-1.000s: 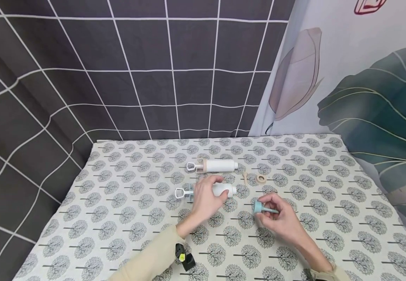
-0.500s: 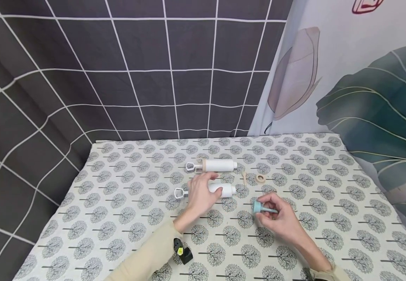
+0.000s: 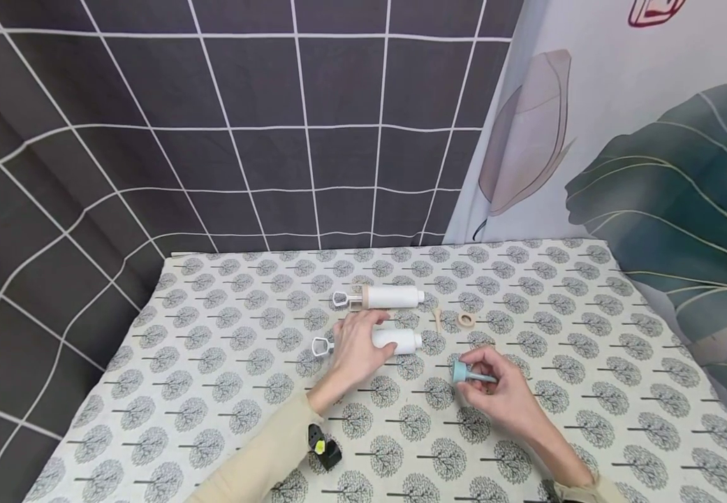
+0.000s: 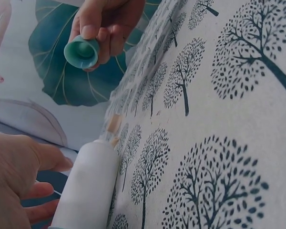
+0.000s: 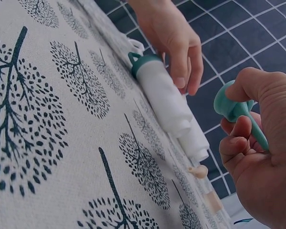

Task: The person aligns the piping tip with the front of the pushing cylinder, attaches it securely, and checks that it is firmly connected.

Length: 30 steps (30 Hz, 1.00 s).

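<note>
We are gripping the white plastic tube with a teal collar (image 3: 394, 340) in our left hand (image 3: 357, 347); our right hand (image 3: 501, 391) is pinching the teal funnel-shaped nozzle (image 3: 464, 372); a second white tube with a beige collar (image 3: 388, 297) is lying at twelve o'clock.

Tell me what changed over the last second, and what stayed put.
Little moved. The left hand slid slightly leftward along the nearer white tube, baring more of its right end while resting over it. The right hand held the teal nozzle in place throughout. The farther white tube, the small beige ring and the beige tip on the tree-print cloth lie unchanged.
</note>
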Each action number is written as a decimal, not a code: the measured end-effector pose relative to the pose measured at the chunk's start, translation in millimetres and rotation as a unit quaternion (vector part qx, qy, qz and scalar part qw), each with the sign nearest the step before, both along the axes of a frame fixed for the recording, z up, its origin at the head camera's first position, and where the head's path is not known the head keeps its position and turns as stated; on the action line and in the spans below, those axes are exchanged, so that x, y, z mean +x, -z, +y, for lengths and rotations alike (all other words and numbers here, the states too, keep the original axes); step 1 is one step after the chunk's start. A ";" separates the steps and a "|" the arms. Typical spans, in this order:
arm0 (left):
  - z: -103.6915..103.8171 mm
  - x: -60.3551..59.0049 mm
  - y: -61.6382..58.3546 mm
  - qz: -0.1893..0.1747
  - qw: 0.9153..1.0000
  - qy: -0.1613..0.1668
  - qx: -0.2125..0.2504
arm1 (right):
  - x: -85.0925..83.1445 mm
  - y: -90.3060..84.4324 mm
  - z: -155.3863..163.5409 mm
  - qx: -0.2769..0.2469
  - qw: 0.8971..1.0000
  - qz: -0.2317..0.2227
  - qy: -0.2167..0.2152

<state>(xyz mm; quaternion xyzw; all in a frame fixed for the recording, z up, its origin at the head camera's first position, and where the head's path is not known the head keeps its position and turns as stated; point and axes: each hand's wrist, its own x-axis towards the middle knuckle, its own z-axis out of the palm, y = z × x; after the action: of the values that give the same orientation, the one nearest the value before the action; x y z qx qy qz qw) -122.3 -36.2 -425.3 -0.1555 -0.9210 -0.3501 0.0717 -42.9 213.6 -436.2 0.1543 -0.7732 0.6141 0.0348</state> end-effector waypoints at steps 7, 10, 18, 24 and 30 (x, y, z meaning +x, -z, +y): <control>-3.3 -2.9 1.9 -0.001 1.000 0.010 -0.027 | -0.4 0.8 0.3 0.004 1.000 0.001 0.002; -4.2 -3.5 2.9 -0.003 0.999 0.012 -0.031 | -0.6 1.0 0.3 0.008 1.000 0.001 0.001; -6.4 -5.2 6.3 0.001 0.999 0.016 -0.036 | 0.5 0.3 0.2 0.010 1.000 -0.020 0.010; -6.9 -4.9 6.3 0.002 0.999 0.020 -0.042 | -0.1 0.6 0.4 0.017 0.999 -0.037 0.017; -7.2 -4.6 6.0 0.000 0.998 0.026 -0.049 | -0.8 1.8 1.0 0.018 0.999 -0.027 0.014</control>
<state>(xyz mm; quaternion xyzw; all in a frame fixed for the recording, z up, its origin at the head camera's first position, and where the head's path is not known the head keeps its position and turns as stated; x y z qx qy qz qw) -126.9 -43.4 -431.3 -0.1823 -0.9327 -0.3064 0.0550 -43.7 214.6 -437.9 0.1276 -0.7871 0.6032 0.0201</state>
